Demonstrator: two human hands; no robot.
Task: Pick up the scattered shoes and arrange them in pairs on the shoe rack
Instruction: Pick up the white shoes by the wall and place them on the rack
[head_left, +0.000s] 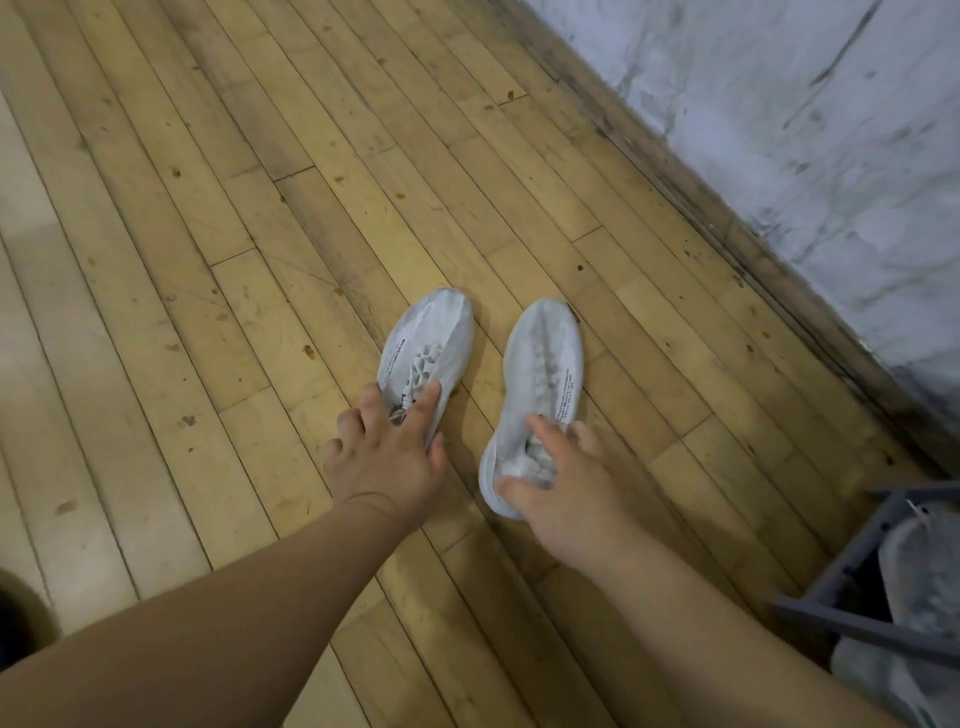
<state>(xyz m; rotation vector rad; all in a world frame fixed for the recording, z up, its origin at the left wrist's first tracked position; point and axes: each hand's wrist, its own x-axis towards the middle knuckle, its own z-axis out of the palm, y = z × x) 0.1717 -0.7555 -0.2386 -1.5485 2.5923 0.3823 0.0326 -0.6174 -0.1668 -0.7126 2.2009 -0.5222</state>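
Head view: two white shoes lie side by side on the wooden floor (218, 322), straight ahead of the person, slightly apart and not touching. Both have their toes pointing away and their heels toward the person, so their long axes run roughly parallel, leaning a little to the right. The left shoe (428, 343) sits a touch farther off than the right shoe (545, 364).

Each of the hands is on the heel end of the shoe on its own side, and the two are well apart. The left hand (387, 457) rests on its shoe with fingers spread and fairly straight, the forefinger along the top; no closed grip shows. The right hand (563, 493) grips its shoe, thumb on the near side and fingers curled over the opening.

The grey shoe rack (852, 561) stands at the lower right, just beside the right forearm and nearer that arm, with a pale shoe (919, 566) already on it. The carry will likely swing right and back toward the person, heels leading
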